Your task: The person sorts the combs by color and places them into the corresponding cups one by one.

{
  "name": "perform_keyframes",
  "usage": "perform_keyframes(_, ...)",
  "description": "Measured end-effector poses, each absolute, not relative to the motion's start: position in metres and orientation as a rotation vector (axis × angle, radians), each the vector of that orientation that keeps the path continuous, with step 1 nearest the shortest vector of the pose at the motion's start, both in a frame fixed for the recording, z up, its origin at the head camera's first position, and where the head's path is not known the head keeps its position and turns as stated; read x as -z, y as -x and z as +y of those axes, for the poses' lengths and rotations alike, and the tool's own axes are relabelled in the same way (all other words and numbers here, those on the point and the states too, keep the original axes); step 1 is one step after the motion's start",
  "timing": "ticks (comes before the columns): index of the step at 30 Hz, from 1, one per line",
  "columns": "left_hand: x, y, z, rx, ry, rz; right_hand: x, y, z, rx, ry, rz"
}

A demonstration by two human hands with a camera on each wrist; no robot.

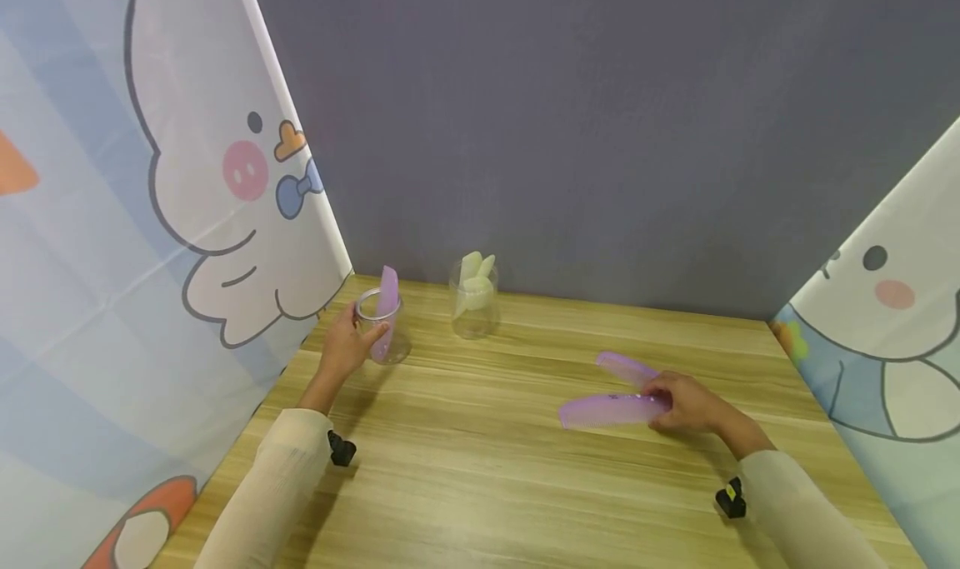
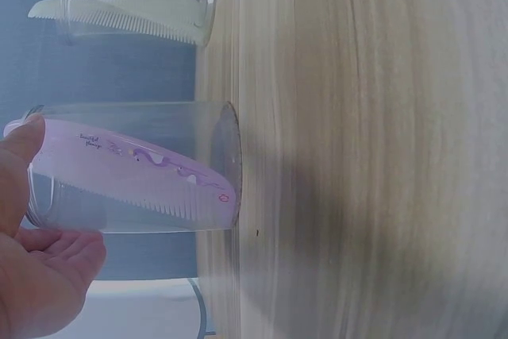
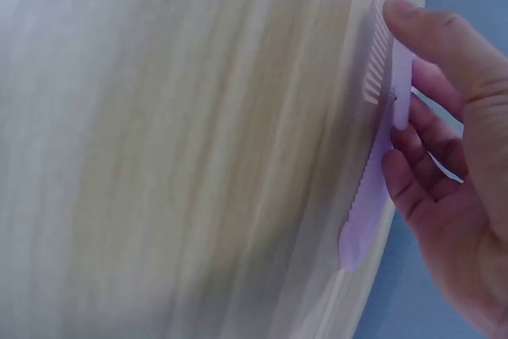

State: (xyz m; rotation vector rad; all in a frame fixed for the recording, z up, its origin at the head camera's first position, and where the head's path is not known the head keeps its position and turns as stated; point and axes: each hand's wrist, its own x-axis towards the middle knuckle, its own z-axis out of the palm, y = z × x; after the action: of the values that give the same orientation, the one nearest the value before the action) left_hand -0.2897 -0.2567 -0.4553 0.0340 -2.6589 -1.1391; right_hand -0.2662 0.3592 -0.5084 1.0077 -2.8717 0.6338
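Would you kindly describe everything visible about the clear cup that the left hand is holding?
The clear cup is a see-through, plastic-looking tumbler with a round open rim, standing upright on the wooden table near the back left corner, beside the cartoon curtain. One purple comb leans inside it, teeth downward, its tip poking above the rim. The left hand grips the cup's side, thumb near the rim. A second clear cup, holding pale green combs, stands apart to its right.

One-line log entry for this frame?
left hand holds cup | right hand grips purple comb | second comb on table
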Motion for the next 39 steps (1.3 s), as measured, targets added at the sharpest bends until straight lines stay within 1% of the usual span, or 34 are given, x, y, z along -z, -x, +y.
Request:
perform_keyframes(7, 0.453, 0.288, -0.257, 1.143, -0.033, -2.655, 0.501, 0.263, 0.357, -0.682, -0.94, -2.93)
perform_keyframes(13, 0.456, 0.288, -0.257, 1.109, -0.026, -2.655, 0.504, 0.26, 0.359, -0.662, -0.91, -2.979)
perform_keyframes(19, 0.457, 0.288, -0.258, 1.126, -0.015, -2.638, 0.507, 0.261, 0.361, -0.661, -0.921, -2.918)
perform_keyframes(25, 0.458, 0.289, -0.259, 1.111, -0.013, -2.637, 0.506, 0.262, 0.365, -0.755, -0.949, -2.832)
perform_keyframes(39, 0.457, 0.29, -0.257, 1.127, -0.013, -2.635, 0.499, 0.269, 0.356, -0.752, -0.867, -2.813)
